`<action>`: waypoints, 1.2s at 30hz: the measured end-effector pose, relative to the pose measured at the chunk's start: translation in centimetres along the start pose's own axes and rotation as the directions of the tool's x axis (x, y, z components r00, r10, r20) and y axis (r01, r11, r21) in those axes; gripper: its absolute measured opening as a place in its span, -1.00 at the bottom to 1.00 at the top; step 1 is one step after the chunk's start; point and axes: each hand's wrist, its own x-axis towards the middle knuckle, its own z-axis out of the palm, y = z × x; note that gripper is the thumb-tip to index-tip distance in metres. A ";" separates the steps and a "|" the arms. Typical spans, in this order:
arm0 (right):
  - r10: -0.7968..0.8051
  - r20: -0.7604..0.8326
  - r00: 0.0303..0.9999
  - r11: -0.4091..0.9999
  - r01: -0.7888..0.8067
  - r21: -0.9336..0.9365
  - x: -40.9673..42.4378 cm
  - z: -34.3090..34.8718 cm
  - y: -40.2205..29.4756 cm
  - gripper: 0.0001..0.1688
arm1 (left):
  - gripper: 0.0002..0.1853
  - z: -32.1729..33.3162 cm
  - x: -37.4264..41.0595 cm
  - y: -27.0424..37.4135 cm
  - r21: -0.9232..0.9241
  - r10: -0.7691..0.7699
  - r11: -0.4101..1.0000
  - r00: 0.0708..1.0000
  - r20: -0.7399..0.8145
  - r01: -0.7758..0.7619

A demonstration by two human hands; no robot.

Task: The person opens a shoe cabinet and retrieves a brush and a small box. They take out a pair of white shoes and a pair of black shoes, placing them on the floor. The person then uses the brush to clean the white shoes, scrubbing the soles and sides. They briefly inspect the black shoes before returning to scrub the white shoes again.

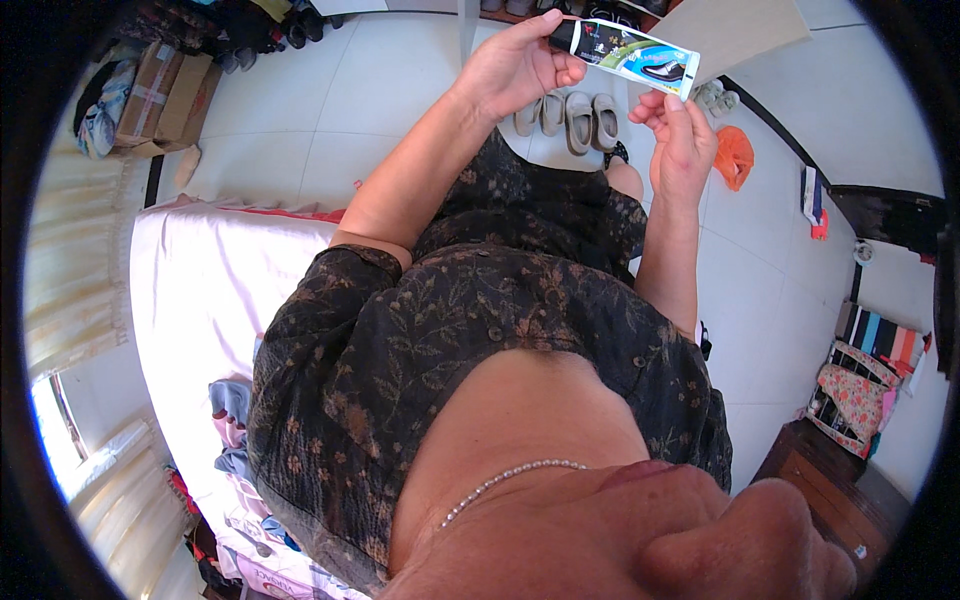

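Note:
A tube of shoe polish with a black cap and a printed picture of a dress shoe is held up at the top of the head view. The thumb and fingers of my left hand pinch it at the capped end. At the flat crimped end, the thumb and fingertips of my right hand grip the tube's lower corner. The printed side faces up towards the camera. Below the hands, several pale slip-on shoes stand on the tiled floor, partly hidden by my left hand and the tube.
An open cabinet with shoes is ahead, its door panel behind the tube. An orange plastic bag lies on the floor to the right. A bed with a pale sheet and cardboard boxes are on the left.

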 end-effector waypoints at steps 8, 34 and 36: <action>0.020 -0.008 1.000 0.997 -0.019 0.068 0.3 -0.5 0.4 -0.76 | -0.65 0.1 0.2 -0.3 0.026 0.013 1.000 0.999 0.033 -0.014; -0.010 -0.064 0.998 1.000 0.011 0.016 0.3 -0.5 0.8 -0.76 | -0.61 -1.0 0.4 -1.2 0.042 0.003 0.999 1.000 0.015 -0.004; -0.012 -0.052 0.999 0.999 0.014 0.032 0.3 -0.6 1.1 -0.76 | -0.63 -1.0 0.4 -1.2 0.033 -0.003 0.999 1.000 0.010 0.002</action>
